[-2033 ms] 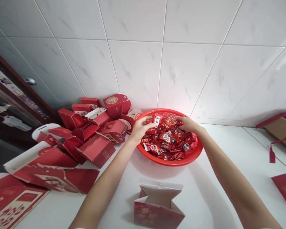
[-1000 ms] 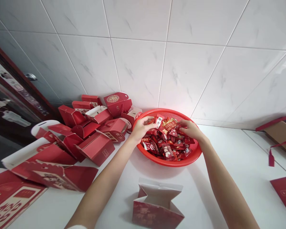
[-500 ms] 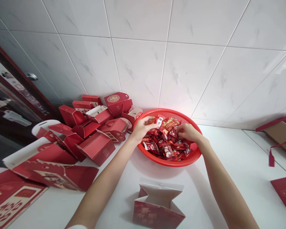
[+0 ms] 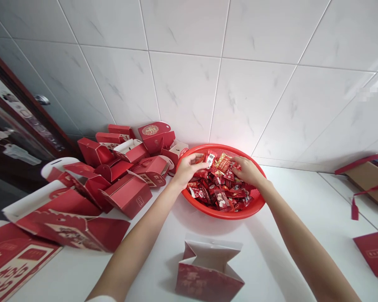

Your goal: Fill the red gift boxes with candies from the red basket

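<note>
A red plastic basket (image 4: 221,216) holds a heap of small wrapped candies (image 4: 222,200), mostly red. Over the basket's left side, my left hand (image 4: 188,171) is closed, its thumb and fingers on a white-and-red candy packet (image 4: 210,160). My right hand (image 4: 248,172) reaches in from the right, its fingers pinched at the edge of a gold-and-red candy packet (image 4: 223,163). The right fingertips are partly hidden. Below the basket, nearer me, stands an unfolded red paper gift box (image 4: 209,279) with its top open.
Several red gift boxes (image 4: 126,195) crowd the left of the white table (image 4: 159,251). A tiled wall (image 4: 182,92) rises behind the basket. At the right lie a brown-sided box (image 4: 370,182) with a red tassel and another red box (image 4: 374,253).
My right hand has shifted slightly up and left in the basket, and the gold-and-red packet now shows more at its fingers. My left hand stays almost in place.
</note>
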Demonstrator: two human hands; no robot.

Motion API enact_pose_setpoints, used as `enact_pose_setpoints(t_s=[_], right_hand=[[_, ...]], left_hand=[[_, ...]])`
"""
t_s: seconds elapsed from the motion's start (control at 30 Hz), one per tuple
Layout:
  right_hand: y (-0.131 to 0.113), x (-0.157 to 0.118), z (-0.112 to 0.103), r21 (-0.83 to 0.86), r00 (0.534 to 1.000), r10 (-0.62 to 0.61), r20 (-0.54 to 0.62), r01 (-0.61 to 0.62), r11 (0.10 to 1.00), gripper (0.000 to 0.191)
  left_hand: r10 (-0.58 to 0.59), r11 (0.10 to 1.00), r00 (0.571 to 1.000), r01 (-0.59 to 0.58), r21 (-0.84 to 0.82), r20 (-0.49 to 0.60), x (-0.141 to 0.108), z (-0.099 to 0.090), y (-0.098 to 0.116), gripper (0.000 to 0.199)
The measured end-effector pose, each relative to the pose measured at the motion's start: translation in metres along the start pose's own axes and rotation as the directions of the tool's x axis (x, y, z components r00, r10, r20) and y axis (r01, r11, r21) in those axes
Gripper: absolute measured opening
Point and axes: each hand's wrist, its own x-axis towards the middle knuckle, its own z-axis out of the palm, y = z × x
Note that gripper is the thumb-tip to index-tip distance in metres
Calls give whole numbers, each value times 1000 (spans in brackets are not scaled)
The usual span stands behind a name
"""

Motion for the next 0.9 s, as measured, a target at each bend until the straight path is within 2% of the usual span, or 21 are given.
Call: enact_pose_setpoints(t_s=[0.1, 0.27, 0.37, 0.5, 0.53, 0.63, 0.77, 0.8, 0.87, 0.9], right_hand=[[-3, 11, 0, -15, 998, -36, 55, 37, 999, 47], [-14, 38, 8, -3, 989, -34, 142, 34, 999, 34], [-22, 49, 16, 62, 993, 9, 117, -17, 998, 39], [-20, 50, 11, 312, 998, 55, 10, -56, 949, 12], [-17, 47, 7, 400, 997, 71, -26, -54, 915, 11], [-13, 31, -8, 658, 985, 120, -122, -10, 753, 28], [-24, 0, -15, 853, 971, 153, -183, 80, 515, 41], [-30, -7, -14, 899, 970, 161, -180, 96, 428, 41], [-41, -19, -10, 977, 973, 182, -139, 104, 187, 40], [-46, -23, -8, 990, 977, 182, -116, 98, 104, 40]], left_hand=[[-2, 1000, 1000, 2, -20, -3, -1, 0, 1, 44], [-6, 999, 1000, 5, -33, -8, -2, 0, 1, 45], [-8, 999, 1000, 7, -34, -11, -2, 0, 1, 47], [-9, 998, 1000, 8, -59, -27, -3, 1, 1, 46], [-10, 997, 999, 7, -70, -31, -3, 1, 2, 46], [-8, 995, 999, 5, -102, -33, -3, 1, 3, 46], [11, 981, 1000, -12, -194, -11, -2, -2, 5, 43], [14, 975, 1000, -15, -222, -4, -2, -3, 5, 43], [15, 965, 1000, -13, -261, 5, -3, -4, 5, 44], [13, 963, 1000, -10, -270, 9, -3, -5, 5, 44]])
